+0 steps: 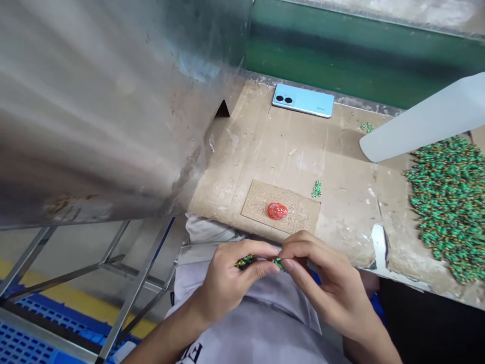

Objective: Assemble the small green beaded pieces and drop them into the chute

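My left hand is closed, holding several small green-and-gold pieces in the curl of its fingers. Its thumb and forefinger tips meet my right hand in front of my lap, just off the table edge. Between the fingertips of both hands is one tiny green piece, pinched by my right thumb and forefinger; its exact kind is too small to make out. Just beyond, a glossy red blob sits on a small cardboard rectangle. A few loose green pieces lie beside that card.
A big heap of green-and-gold pieces covers the table's right side. Over it slants a whitish translucent object. A light blue phone lies at the back, before a green strip. Sheet metal rises at left above a metal frame.
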`<state>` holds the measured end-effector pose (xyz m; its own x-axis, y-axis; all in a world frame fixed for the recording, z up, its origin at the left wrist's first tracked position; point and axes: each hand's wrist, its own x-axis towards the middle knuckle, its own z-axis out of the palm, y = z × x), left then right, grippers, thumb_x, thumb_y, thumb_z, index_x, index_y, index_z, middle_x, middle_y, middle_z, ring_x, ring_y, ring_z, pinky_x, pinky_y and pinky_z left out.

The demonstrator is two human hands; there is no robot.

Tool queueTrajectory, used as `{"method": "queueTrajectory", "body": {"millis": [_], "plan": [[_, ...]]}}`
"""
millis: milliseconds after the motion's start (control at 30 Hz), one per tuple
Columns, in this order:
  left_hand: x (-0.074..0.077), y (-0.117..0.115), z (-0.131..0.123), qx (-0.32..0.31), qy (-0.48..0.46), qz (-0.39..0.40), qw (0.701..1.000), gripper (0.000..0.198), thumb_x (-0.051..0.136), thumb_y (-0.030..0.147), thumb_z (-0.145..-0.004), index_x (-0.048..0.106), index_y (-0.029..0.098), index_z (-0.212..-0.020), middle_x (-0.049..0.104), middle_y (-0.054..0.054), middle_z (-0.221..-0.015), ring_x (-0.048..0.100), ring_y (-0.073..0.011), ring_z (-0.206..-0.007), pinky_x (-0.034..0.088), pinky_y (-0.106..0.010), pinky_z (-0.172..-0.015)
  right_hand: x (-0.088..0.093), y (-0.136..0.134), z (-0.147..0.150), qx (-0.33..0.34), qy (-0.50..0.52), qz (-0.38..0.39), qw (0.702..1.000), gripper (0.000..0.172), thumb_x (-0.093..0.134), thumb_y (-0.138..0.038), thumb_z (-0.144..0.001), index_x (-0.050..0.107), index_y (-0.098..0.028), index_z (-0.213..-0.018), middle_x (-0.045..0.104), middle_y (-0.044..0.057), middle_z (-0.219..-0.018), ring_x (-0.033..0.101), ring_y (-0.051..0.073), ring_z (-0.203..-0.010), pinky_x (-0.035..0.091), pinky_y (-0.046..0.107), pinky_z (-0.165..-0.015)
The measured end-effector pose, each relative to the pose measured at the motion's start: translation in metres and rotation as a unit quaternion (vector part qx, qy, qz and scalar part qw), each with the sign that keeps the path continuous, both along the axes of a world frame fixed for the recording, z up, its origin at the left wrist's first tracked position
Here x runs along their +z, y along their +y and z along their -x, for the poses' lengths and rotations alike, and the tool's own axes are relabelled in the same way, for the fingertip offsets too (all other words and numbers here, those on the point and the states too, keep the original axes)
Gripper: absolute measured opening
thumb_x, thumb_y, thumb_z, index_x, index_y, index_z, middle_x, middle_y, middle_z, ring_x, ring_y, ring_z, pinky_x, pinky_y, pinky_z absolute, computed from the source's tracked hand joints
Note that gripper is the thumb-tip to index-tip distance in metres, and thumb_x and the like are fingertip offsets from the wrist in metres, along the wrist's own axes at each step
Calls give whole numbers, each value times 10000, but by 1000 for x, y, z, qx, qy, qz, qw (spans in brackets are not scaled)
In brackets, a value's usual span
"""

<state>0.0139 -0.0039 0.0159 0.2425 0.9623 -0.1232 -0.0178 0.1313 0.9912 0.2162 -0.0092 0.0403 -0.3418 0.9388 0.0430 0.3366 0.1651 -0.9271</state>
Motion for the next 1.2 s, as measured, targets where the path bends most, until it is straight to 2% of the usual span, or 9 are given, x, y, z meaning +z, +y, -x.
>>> {"method": "queueTrajectory", "body": {"millis": [133,300,500,667,1000,1200], "plan": [[-1,0,0,4,-4,-12,1000,138,873,194,-873,850,271,-985,870,4,-912,805,-173,-808,605,-239,-783,0,1,-3,5,-6,21,1000,134,602,-149,-1030,665,-266,-1044,685,23,-915,665,186,-795,546,332,-701],[-2,0,0,3,1,-29,1000,89,872,180,-871,841,243,-925,860,0,-853,786,-162,-740,597,-238,-742,0,0,-3,9,-6,30,1000,135,595,-151,-1035,673,-260,-1030,692,23,-905,669,182,-789,545,327,-691],[-5,1,0,-3,7,-63,998,41,857,227,-895,828,217,-923,856,-17,-852,794,-169,-749,619,-242,-737,2,3,-2,15,-12,24,1000,132,584,-163,-1043,683,-242,-1006,700,34,-890,667,178,-767,535,317,-652],[-8,2,-3,12,-18,-136,991,66,844,244,-908,809,188,-905,842,-31,-813,781,-154,-694,612,-212,-679,2,3,-4,25,-3,23,999,116,597,-163,-1038,686,-236,-1024,691,23,-895,662,159,-770,519,289,-646],[-12,6,-1,-20,-15,-162,986,60,803,208,-940,782,188,-888,806,-15,-772,754,-145,-688,594,-219,-688,7,10,-4,45,-3,16,999,112,629,-145,-1026,696,-214,-968,690,-14,-844,633,98,-717,505,212,-655],[-13,5,-1,-36,-33,-169,984,141,730,226,-1000,749,188,-866,766,-10,-756,722,-137,-685,579,-221,-684,8,13,-6,74,-2,27,997,109,621,-150,-1035,702,-217,-1002,708,-8,-894,649,99,-756,519,218,-692]]}}
